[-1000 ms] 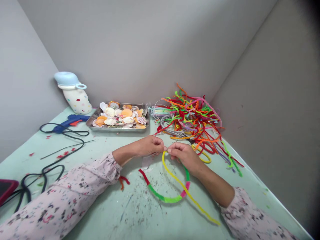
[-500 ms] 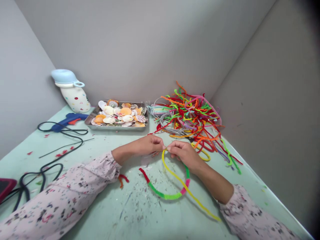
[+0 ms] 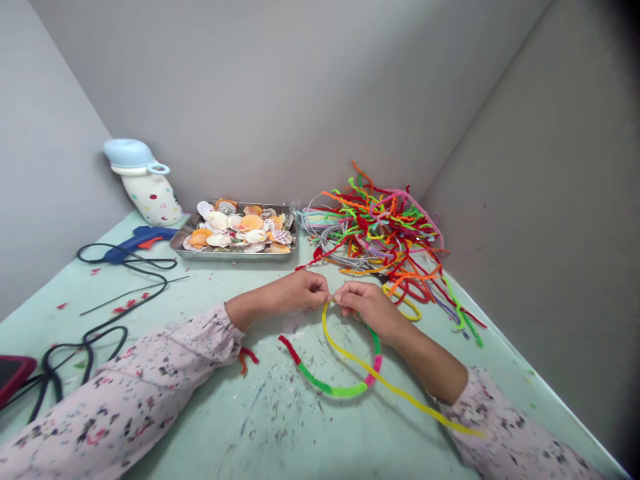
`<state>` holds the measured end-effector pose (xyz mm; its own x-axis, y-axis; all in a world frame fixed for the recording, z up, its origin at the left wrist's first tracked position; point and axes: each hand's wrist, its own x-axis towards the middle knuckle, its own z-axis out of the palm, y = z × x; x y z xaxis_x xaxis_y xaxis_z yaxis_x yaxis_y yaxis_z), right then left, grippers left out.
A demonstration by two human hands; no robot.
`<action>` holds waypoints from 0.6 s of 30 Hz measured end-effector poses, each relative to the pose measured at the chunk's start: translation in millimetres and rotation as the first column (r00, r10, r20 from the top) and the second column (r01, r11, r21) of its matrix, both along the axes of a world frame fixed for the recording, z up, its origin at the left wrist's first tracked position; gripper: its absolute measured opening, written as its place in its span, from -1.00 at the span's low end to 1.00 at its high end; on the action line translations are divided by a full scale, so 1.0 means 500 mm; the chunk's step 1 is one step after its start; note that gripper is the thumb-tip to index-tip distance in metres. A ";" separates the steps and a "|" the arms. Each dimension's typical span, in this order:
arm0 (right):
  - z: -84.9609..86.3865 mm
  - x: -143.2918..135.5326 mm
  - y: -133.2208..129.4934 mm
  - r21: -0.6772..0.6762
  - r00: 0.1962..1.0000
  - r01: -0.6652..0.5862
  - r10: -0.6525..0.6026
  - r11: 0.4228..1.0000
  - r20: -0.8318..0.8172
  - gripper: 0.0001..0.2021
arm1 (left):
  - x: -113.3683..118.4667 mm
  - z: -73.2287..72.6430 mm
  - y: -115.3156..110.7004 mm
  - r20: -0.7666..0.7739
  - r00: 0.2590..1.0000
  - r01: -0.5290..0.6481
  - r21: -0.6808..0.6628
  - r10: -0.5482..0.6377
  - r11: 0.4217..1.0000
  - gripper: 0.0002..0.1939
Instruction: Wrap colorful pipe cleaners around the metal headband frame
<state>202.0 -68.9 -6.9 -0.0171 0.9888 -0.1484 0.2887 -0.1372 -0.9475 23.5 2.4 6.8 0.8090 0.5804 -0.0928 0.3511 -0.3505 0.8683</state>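
Note:
Near the middle of the table, my left hand [image 3: 309, 292] and my right hand [image 3: 367, 303] meet with pinched fingertips. Between them they grip one end of a yellow pipe cleaner [image 3: 345, 351], whose long free part curves down and right to my right sleeve. A curved band wrapped in red, green and pink [image 3: 345, 392] hangs or lies below, its upper right end running up behind my right hand; its red end points left. The fingertips hide the joint itself. A short red and orange piece [image 3: 246, 357] lies beside my left sleeve.
A metal tray [image 3: 235, 257] of shells stands at the back. Tangled pipe cleaners [image 3: 395, 233] pile up right of it. A blue glue gun [image 3: 131, 244], dark cable [image 3: 163, 283] and white bottle [image 3: 150, 197] are left. A red-rimmed object [image 3: 17, 377] sits at the left edge.
The free end of the yellow pipe cleaner has swung right and up, onto my right sleeve. Both hands stay pinched in nearly the same place.

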 end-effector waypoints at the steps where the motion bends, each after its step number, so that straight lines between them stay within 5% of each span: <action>1: 0.000 0.000 0.000 -0.002 1.000 0.000 0.000 1.000 -0.001 -0.87 | 0.000 -0.001 0.000 -0.001 1.000 0.001 0.017 -0.001 1.000 -0.87; 18: -0.003 -0.001 0.004 -0.007 1.000 -0.001 0.001 1.000 0.019 -0.87 | -0.007 -0.001 0.001 0.034 0.998 0.047 0.062 -0.049 0.997 -0.90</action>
<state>201.3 -66.9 -8.6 -0.0153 0.9877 -0.1559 0.3068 -0.1438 -0.9408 19.8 3.0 6.3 0.8383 0.5444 -0.0286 0.3016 -0.4195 0.8562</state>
